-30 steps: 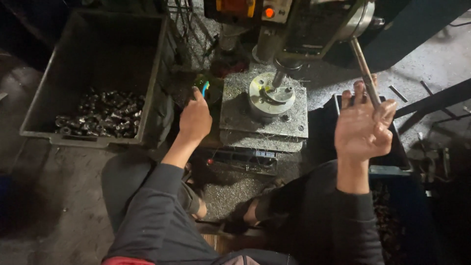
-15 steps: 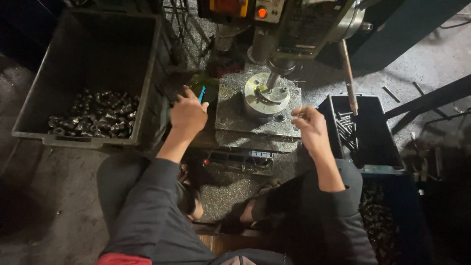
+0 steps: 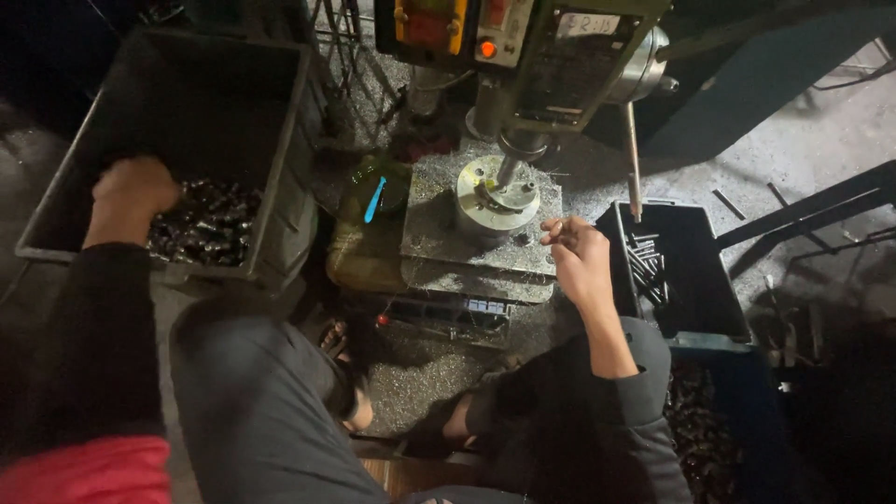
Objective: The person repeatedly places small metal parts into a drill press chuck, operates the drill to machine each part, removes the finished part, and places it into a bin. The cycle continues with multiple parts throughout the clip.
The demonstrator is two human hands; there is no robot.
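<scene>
Since the earlier frame the left hand [image 3: 133, 189] has been swung away from the machine table and out over the big grey bin [image 3: 280, 121] at far left; the right hand [image 3: 576, 254] has been kept close to the table's right edge, slightly lower than before

Left hand: placed knuckles-up on the heap of small dark metal parts [image 3: 215, 219] at the bin's near end, fingers curled down into them. Whether a part is gripped can't be told, as the fingertips are hidden. Most of the heap lies just right of this hand, touching it

Between the hands, well right of the left hand: a greenish container w/ a blue-handled tool [image 3: 374, 199] resting in it, just beside the table's left edge. Next comes the grey steel table [image 3: 439, 233] of the drill press, strewn w/ swarf, w/ a round fixture [image 3: 495, 201] sat on it under the spindle [image 3: 511, 159]

Right hand: held over the table's right edge, just right of the fixture, not touching it. Fingers are pinched narrow, tips drawn together; if something small is held, it can't be made out

Just right of that hand: a smaller dark bin [image 3: 709, 289] holding thin metal rods [image 3: 646, 266]. The press's feed lever [image 3: 633, 159] hangs down above and slightly right of the hand
</scene>
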